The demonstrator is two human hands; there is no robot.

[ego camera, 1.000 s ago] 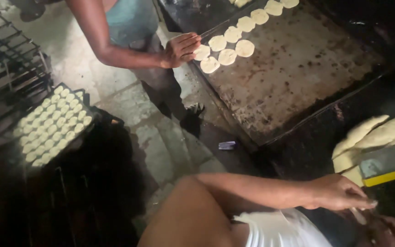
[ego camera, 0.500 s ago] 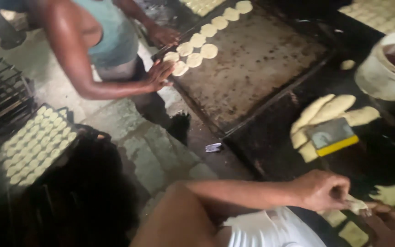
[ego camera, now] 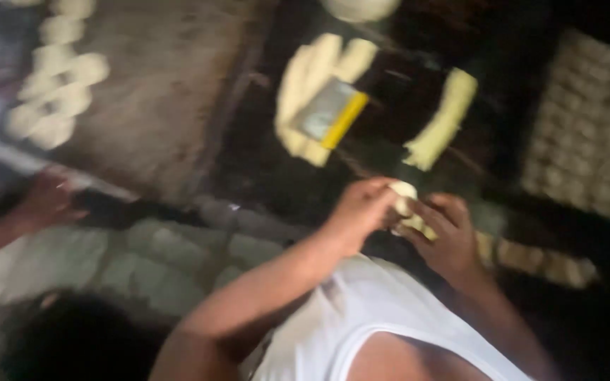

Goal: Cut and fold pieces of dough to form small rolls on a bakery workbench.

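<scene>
My left hand (ego camera: pixel 361 212) and my right hand (ego camera: pixel 450 240) meet at the middle of the head view, over a dark worktop. Between their fingers is a small pale lump of dough (ego camera: pixel 405 204), pinched by both hands. My left arm reaches in from the lower left across my white vest (ego camera: pixel 361 317). Just beyond my hands lie long pale dough strips (ego camera: pixel 445 121) and a flat scraper with a yellow edge (ego camera: pixel 332 113) resting on more dough (ego camera: pixel 305 77). The frame is blurred.
A large dark baking tray (ego camera: pixel 171 92) at the upper left carries round dough pieces (ego camera: pixel 54 92). Another person's hand (ego camera: pixel 45 204) is at its near edge. More dough rounds (ego camera: pixel 587 141) fill the right side, and a row of pieces (ego camera: pixel 538 261) lies near my right wrist.
The view has swung to the right and closer. My hands have come up to the middle with dough between them. The other person's hand has left the dough rounds for the tray's edge.
</scene>
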